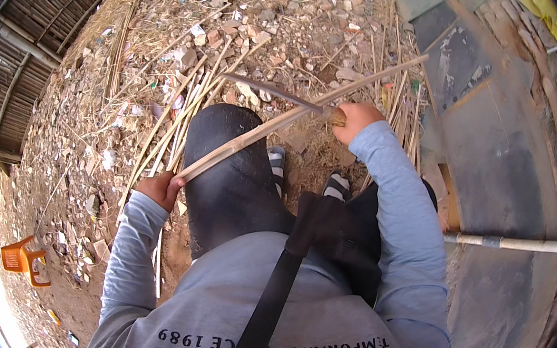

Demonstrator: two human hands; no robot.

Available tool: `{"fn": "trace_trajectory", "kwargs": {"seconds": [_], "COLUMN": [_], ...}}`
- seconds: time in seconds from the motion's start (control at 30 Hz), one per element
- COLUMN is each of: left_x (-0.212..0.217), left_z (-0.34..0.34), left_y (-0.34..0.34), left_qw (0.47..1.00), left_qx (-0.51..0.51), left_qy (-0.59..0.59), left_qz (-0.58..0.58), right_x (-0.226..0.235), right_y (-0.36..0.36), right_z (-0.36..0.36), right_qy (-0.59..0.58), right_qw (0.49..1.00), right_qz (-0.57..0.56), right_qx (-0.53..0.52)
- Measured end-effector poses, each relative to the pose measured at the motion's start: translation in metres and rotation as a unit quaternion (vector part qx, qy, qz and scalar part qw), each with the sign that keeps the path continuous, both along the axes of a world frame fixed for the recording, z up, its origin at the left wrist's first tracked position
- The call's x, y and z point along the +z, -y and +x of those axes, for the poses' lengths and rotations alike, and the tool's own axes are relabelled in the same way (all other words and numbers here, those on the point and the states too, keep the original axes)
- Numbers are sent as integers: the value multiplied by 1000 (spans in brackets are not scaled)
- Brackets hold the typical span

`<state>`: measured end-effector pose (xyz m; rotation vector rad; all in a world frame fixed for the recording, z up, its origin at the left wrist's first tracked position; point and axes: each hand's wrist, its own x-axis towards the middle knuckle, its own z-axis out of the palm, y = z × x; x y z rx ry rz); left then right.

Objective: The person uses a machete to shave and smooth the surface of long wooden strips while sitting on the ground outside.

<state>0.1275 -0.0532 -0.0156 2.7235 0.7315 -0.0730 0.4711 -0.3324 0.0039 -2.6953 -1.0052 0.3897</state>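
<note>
A long, pale split bamboo strip [240,143] runs slantwise over my dark-trousered knee, from lower left to upper right. My left hand [160,189] is closed around its near end. In my right hand [358,122] is the wooden handle of a knife [278,92] with a long, dark, narrow blade. The blade points left and crosses the strip close to the handle; whether its edge touches the bamboo I cannot tell. The strip's far end [410,62] sticks out past my right hand, unsupported as far as I can see.
Loose bamboo strips [171,129] lie left of my knee, and more thin strips [405,113] lie beyond my right hand. Broken stones and litter [268,30] cover the ground. Grey sheets [507,181] and a pale pole [513,242] are at right; an orange chair [21,258] stands lower left.
</note>
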Motion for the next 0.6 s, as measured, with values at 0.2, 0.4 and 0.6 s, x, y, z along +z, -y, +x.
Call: {"fn": "trace_trajectory", "kwargs": {"seconds": [0.2, 0.4, 0.6], "left_x": [3, -8, 7], "left_z": [8, -5, 14], "left_y": [8, 3, 9], "left_qw": [998, 998, 996], "left_qx": [-31, -11, -24], "left_qy": [27, 18, 6], "left_qz": [44, 65, 83], "right_x": [-15, 0, -33], "right_y": [28, 13, 29], "right_z": [38, 12, 51], "right_qy": [-26, -4, -49], "right_qw": [997, 999, 991], "right_qz": [-10, -16, -45], "right_qx": [-74, -31, -112]}}
